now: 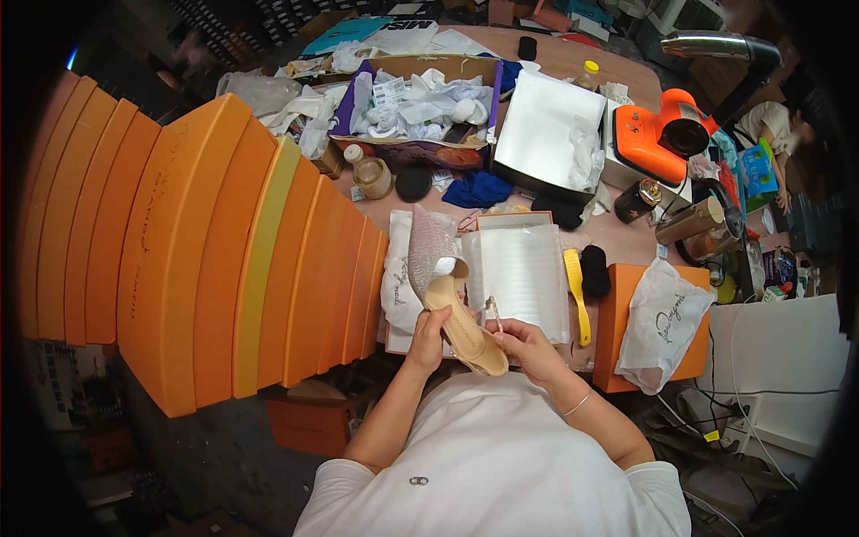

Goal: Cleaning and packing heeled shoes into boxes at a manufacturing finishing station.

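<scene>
In front of my chest I hold a woman's shoe (464,332) with a beige insole, tilted with one end toward me. My left hand (429,338) is closed around its left side, the thumb on the edge of the insole. Between the fingers of my right hand (530,349) is a thin, sparkly strap (492,310), raised at the shoe's right side. Beyond the shoe lies a pinkish, shiny, textured piece (432,238); I cannot tell what it is. An open box lined with white foam sheet (523,268) sits behind my hands, next to white printed tissue paper (402,291).
Orange shoe boxes (183,259) stand in a tall row at left. A yellow-handled brush (577,300) and a black pad (594,271) lie right of the foam. Farther back are a carton of crumpled paper (416,148), a glass bottle (370,174) and an orange machine (658,134).
</scene>
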Demonstrator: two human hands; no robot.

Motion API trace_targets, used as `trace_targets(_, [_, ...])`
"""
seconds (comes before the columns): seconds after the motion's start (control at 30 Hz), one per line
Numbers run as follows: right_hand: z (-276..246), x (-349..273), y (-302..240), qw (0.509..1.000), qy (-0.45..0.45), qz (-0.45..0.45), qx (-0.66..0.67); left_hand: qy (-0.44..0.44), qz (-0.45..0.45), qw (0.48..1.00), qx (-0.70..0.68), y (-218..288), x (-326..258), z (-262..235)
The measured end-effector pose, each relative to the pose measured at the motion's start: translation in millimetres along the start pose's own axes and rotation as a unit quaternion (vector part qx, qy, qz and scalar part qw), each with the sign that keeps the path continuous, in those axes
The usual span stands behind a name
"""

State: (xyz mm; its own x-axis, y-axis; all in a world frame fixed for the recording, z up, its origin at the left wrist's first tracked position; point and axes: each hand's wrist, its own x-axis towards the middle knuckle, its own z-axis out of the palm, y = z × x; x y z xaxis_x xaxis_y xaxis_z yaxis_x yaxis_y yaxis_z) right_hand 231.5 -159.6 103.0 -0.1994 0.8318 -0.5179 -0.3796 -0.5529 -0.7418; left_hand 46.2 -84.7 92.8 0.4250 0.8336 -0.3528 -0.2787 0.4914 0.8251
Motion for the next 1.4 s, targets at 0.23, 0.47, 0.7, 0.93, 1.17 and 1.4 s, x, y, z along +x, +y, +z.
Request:
trace_targets(0.23, [9, -1, -24, 0.794, -0.036, -0.166, -0.584, -0.038, -0.037, 0.999, 0.004, -48, -5, 13])
trace_targets(0.47, [-48, -40, -17, 0.934, -0.018, -0.027, -0.356, 0.045, 0.060, 0.795, 0.601, 45, 98, -34])
trace_targets(0.7, [-57, -58, -33, 0.985, -0.014, -0.096, -0.140, 0.019, -0.032, 0.684, 0.728, 7, 205, -87])
trace_targets(0.93, [-78, -59, -36, 0.967, -0.105, -0.114, 0.200, -0.003, -0.022, 0.694, 0.720, -15, 159, -111])
trace_targets(1.17, [-87, -57, -26, 0.954, -0.162, -0.111, 0.225, -0.039, 0.114, 0.840, 0.530, 63, 87, -15])
trace_targets(1.4, [-49, -75, -72, 0.952, -0.266, -0.101, 0.117, 0.039, 0.201, 0.572, 0.794, 110, 50, -6])
